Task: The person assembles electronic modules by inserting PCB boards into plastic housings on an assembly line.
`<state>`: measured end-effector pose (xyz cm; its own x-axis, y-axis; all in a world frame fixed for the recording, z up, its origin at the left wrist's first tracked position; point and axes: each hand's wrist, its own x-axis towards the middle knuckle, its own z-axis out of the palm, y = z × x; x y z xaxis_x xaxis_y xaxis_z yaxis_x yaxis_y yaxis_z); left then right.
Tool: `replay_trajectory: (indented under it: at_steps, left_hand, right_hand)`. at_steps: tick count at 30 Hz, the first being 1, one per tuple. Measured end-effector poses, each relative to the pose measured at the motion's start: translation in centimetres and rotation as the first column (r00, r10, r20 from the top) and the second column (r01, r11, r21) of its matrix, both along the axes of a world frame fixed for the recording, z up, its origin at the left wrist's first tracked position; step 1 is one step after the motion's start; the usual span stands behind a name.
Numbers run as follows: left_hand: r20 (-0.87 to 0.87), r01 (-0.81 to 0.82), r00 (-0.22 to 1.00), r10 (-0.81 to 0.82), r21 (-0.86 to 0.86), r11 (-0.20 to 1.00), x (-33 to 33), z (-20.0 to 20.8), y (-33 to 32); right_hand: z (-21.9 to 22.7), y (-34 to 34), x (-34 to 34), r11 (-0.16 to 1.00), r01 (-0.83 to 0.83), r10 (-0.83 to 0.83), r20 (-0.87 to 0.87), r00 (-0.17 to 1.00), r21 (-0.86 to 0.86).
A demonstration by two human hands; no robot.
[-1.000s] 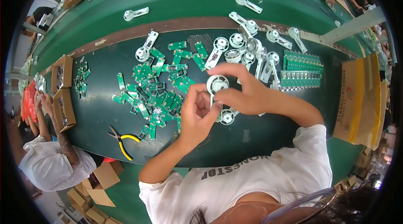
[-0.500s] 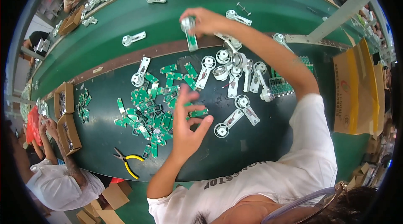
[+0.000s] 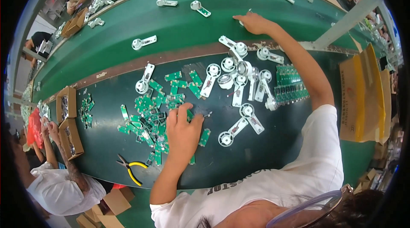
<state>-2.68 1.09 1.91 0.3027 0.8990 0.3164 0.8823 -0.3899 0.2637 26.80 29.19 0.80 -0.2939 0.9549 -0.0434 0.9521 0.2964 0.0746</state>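
My left hand (image 3: 183, 132) is lowered over a heap of small green circuit boards (image 3: 149, 119). Its fingers are curved, the thumb apart from the index finger, and a green board shows in the gap. Out over the green belt (image 3: 115, 33), my right hand (image 3: 255, 24) has its index finger stretched to the left. Below that hand a small part of a white housing (image 3: 241, 23) peeks out; the other fingers are hidden. A white housing with a green board in it (image 3: 200, 9) lies on the belt, left of my right hand.
Several white round-headed housings (image 3: 239, 80) are piled right of the boards, beside green board panels (image 3: 291, 83). Yellow-handled pliers (image 3: 132, 169) lie near the front edge. Small cartons (image 3: 70, 136) stand at left, a large carton (image 3: 361, 95) at right. Co-workers sit around.
My right hand has let go of the housing with the green board on the belt and moved right. My left hand has come down onto the boards. Housings on the belt have shifted right.
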Motion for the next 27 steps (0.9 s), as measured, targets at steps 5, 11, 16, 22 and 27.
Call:
replay_trajectory:
  at_steps: [5, 11, 16, 22, 27]
  left_hand:
    - [0.475, -0.004, 0.870, 0.134, -0.264, 0.965, -0.3, -0.9, -0.3]
    - [0.873, 0.262, 0.259, 0.413, -0.475, 0.840, 0.4, -0.3, -0.9]
    - [0.774, 0.139, 0.633, -0.016, -0.093, 0.986, 1.2, 0.2, -2.2]
    - [0.581, 0.060, 0.803, -0.133, 0.144, 0.988, 1.7, -0.1, -2.0]
    - [0.556, -0.001, 0.830, -0.050, 0.090, 0.996, 2.1, -0.3, -2.2]
  right_hand:
    - [-1.6, -1.0, 1.5, 0.979, -0.197, 0.188, -0.153, 0.970, -0.045]
    - [3.2, -6.3, -1.0, 0.883, -0.143, 0.380, -0.500, 0.778, 0.448]
    - [7.0, -21.6, -9.1, 0.951, -0.309, 0.085, -0.943, 0.322, -0.020]
    - [4.2, -23.8, -10.1, 0.641, -0.608, -0.595, -0.804, -0.008, -0.469]
    - [2.5, -24.5, -9.6, 0.718, -0.632, -0.434, -0.897, -0.080, -0.291]
